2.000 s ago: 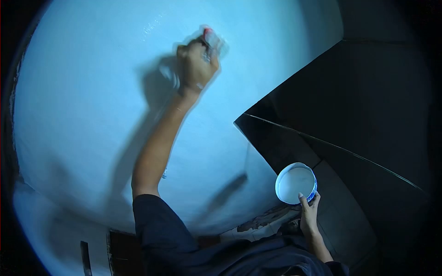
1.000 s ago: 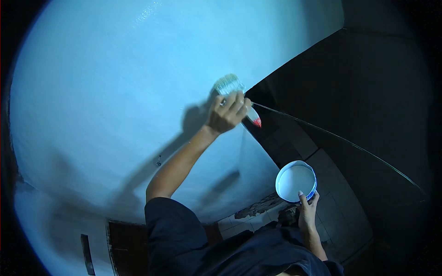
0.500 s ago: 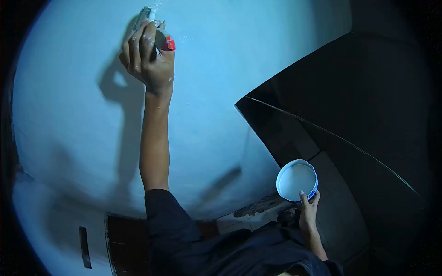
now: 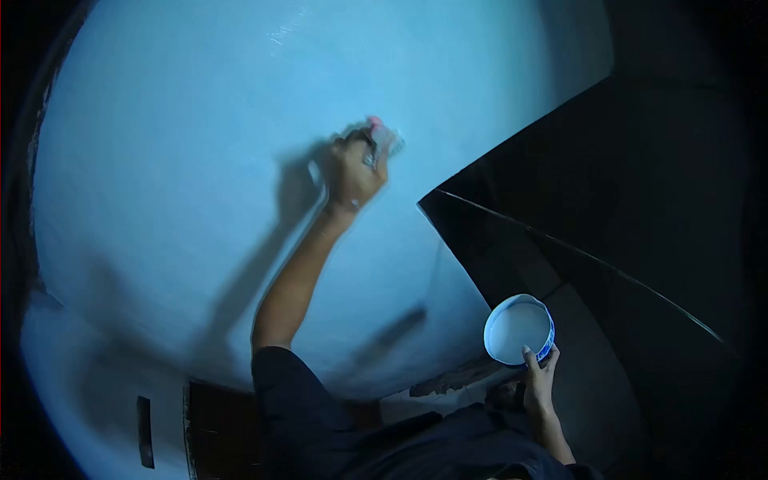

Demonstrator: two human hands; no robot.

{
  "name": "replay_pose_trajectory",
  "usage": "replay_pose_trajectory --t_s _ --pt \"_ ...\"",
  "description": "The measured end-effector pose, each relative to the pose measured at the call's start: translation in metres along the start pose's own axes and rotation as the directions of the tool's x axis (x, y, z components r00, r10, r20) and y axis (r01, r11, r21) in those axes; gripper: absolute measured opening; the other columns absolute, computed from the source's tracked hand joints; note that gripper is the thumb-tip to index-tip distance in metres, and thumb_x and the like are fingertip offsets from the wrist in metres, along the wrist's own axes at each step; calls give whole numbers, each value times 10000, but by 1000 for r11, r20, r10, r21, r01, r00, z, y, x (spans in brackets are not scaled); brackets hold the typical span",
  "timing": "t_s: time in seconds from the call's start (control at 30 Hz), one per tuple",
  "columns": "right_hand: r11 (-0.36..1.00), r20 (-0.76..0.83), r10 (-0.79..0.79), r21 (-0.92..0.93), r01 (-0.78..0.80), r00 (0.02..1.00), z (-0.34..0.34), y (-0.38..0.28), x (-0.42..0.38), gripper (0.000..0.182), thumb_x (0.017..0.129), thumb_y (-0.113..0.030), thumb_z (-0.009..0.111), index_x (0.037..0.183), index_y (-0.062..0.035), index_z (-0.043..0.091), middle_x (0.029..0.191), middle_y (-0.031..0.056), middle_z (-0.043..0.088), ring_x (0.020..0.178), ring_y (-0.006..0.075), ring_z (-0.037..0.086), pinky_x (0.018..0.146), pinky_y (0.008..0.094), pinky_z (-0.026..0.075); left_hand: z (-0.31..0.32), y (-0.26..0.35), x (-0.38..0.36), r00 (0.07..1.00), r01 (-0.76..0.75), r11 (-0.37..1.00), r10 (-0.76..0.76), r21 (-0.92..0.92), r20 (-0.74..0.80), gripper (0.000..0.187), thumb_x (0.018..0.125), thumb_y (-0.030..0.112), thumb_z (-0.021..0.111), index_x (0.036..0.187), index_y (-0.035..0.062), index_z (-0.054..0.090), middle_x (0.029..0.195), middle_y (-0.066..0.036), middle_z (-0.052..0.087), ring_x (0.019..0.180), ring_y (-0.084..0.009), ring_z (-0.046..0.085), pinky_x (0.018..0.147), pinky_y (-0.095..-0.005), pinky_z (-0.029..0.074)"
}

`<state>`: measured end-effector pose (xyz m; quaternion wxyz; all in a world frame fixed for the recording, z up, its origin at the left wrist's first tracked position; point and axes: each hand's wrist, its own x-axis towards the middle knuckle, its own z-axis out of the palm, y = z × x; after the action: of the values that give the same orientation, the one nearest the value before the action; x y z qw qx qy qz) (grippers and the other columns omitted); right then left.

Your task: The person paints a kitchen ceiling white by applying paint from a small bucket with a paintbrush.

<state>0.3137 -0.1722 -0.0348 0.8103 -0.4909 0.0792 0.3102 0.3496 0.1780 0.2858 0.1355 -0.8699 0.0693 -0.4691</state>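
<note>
My left hand (image 4: 356,172) is raised against the pale wall (image 4: 200,120), its fingers closed round a paintbrush (image 4: 382,136) with a reddish end. Motion smears the brush and fingers, and the brush head appears to be at the wall. White specks mark the hand. Low on the right, my right hand (image 4: 542,376) grips a round tub (image 4: 552,350), white inside with blue print outside. Its thumb hooks over the rim. White paint (image 4: 518,332) lies in the tub.
Right of the wall's slanting edge is a dark surface (image 4: 576,176) crossed by a thin bright line. A dark doorway-like opening (image 4: 224,432) and a narrow dark slot (image 4: 145,432) show at lower left. Wet-looking streaks (image 4: 284,32) shine high on the wall.
My left hand has moved down and to the right across the wall with the paintbrush, which has turned in the grip. The tub, still in my right hand, sits slightly lower in view.
</note>
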Motion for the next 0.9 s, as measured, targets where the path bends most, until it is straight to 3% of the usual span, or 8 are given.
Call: replay_pose_trajectory --t_s 0.2,0.23,0.4,0.57,0.67,0.73,0.8,0.9 --pt "999 21 -47 -5 47 999 -4 8 3 639 873 -126 678 1351 -52 261 1289 165 432 1194 221 431 1025 371 343 -133 -100 213 879 -194 847 374 494 -296 234 857 216 675 934 -5 683 757 -186 676 683 -334 665 642 -372 511" --pt "999 18 -50 -9 51 999 -4 8 3 638 871 -126 679 1350 -53 263 1281 162 437 1185 222 437 1022 370 347 -148 -88 226 928 173 849 29 499 -370 231 857 227 675 932 9 685 799 -170 682 726 -327 667 655 -379 513" --pt "997 2 -54 56 54 999 0 6 3 633 866 -107 681 1347 -42 274 1244 155 461 1147 216 463 989 357 375 -123 -114 247 773 -191 655 559 731 -300 193 847 215 680 940 47 699 856 -125 691 769 -305 663 675 -377 518" --pt "992 -9 -121 20 121 993 -6 20 12 626 864 -93 680 1343 -36 282 1253 155 457 1145 216 464 983 342 375 -11 -20 114 645 -733 592 761 336 66 207 673 32 614 870 55 675 848 -90 677 768 -232 654 610 -358 463" --pt "990 -16 -138 15 139 990 -6 24 16 604 856 -78 683 1317 -29 296 1244 159 460 1144 213 466 982 339 373 -1 28 76 832 -461 886 453 -56 319 130 774 158 695 838 45 690 820 -101 692 762 -219 674 626 -325 463" --pt "988 -19 -147 41 147 989 -5 23 16 600 856 -79 682 1315 -30 298 1244 158 460 1144 212 466 986 342 369 -10 16 111 889 -429 903 428 -29 166 137 812 159 682 857 29 680 759 -129 668 689 -268 653 606 -379 470" --pt "986 -18 -154 61 155 988 -4 24 17 597 857 -81 682 1313 -30 300 1244 157 461 1144 211 466 990 345 365 -37 -25 168 994 -23 996 13 88 113 230 847 219 691 846 -9 663 771 -166 679 698 -338 654 654 -393 510" --pt "980 -48 -184 73 188 982 -8 39 25 604 864 -110 680 1325 -31 297 1247 162 467 1147 219 465 994 355 361 -112 -72 266 894 -281 927 348 250 -282 292 855 279 700 849 -10 656 762 -165 669 692 -331 648 629 -363 492"
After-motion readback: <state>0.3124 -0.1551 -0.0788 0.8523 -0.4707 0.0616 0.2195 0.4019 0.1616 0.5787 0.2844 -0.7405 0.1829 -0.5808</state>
